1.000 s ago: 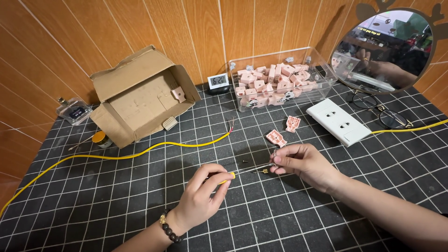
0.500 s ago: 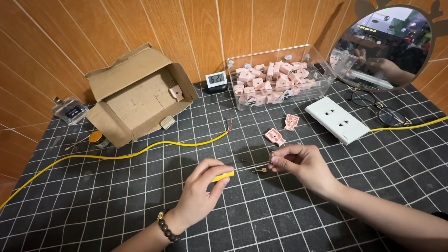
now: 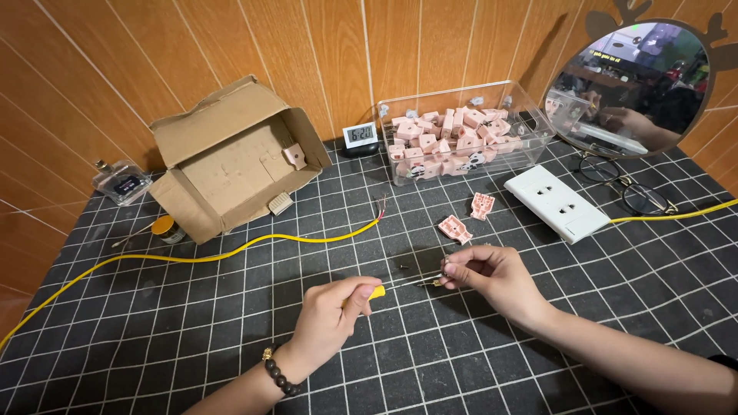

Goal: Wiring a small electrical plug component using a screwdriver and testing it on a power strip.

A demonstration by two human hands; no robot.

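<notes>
The left hand (image 3: 330, 311) is closed round a yellow-handled screwdriver (image 3: 400, 285), its thin shaft pointing to 3 o'clock at a small metal part (image 3: 438, 281) pinched in the right hand (image 3: 488, 273), low over the bench (image 3: 192, 330). The work looks midway: two pink blocks (image 3: 467, 217) lie loose at 12 o'clock, many more fill the clear bin (image 3: 530, 123), and the yellow cable (image 3: 231, 253) (bare copper end) lies unattached beside the glossy white socket (image 3: 560, 204)
</notes>
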